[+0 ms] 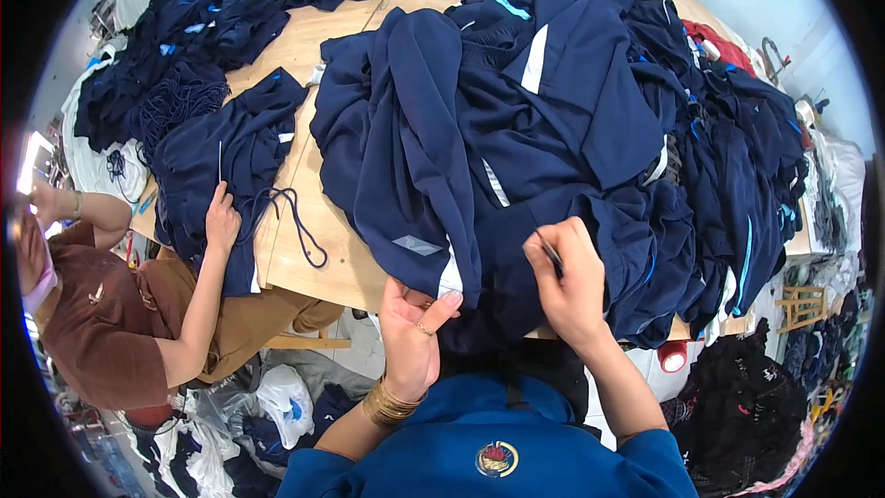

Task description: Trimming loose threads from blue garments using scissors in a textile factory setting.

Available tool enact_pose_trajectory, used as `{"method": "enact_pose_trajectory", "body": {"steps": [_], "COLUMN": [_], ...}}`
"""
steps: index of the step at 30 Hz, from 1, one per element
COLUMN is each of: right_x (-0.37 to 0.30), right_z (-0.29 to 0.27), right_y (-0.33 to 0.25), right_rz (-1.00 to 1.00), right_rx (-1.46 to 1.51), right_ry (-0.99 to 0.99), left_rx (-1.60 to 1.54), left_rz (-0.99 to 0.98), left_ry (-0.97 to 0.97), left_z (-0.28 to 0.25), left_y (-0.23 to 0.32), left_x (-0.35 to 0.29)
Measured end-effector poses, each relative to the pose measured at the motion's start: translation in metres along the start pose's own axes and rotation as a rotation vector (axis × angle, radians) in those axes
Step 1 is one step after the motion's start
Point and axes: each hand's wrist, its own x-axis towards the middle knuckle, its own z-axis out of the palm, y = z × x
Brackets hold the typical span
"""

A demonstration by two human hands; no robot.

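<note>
A navy pair of trousers [406, 148] with a white side stripe and a small grey print lies in front of me on the garment heap. My left hand [412, 337] pinches the end of one leg, at the white stripe, between thumb and fingers. To the right, my right hand [569, 281] is closed around a small dark metal tool [551, 254], held above the navy cloth and apart from the leg end. Its slim tip points up and away from me; fingers hide the rest, so I cannot tell its exact kind.
More navy garments [737, 175] are piled along the right of the wooden table [341, 263]. On the left, a co-worker's hand [221, 221] holds a thin pale rod over a navy garment with a dark cord [309, 231]. Black clothes [737, 406] lie low on the right.
</note>
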Motion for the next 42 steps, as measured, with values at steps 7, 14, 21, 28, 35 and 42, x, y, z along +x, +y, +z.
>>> {"method": "enact_pose_trajectory", "body": {"steps": [7, 14, 21, 28, 35, 42], "right_x": [-0.019, -0.018, -0.015, -0.011, -0.015, -0.014], "right_z": [-0.018, 0.002, 0.019, -0.018, 0.0, 0.012], "right_y": [-0.018, -0.035, -0.028, -0.033, -0.036, -0.034], "right_rz": [0.101, 0.072, -0.035, 0.285, 0.09, -0.063], "right_rx": [0.366, 0.392, 0.319, 0.937, 0.341, 0.185], "right_ry": [-0.674, -0.166, -0.146, -0.999, -0.213, -0.205], "left_rx": [-0.08, -0.091, -0.039, -0.072, -0.115, -0.043], "left_rz": [-0.116, -0.143, -0.078, -0.123, -0.143, -0.053], "left_ry": [-0.012, 0.0, -0.044, -0.027, -0.023, -0.028], "left_z": [-0.004, -0.001, 0.0, -0.002, -0.002, -0.002], "left_y": [0.0, 0.001, 0.0, 0.003, 0.002, 0.0], "left_x": [0.004, 0.001, -0.001, 0.003, 0.002, -0.001]}}
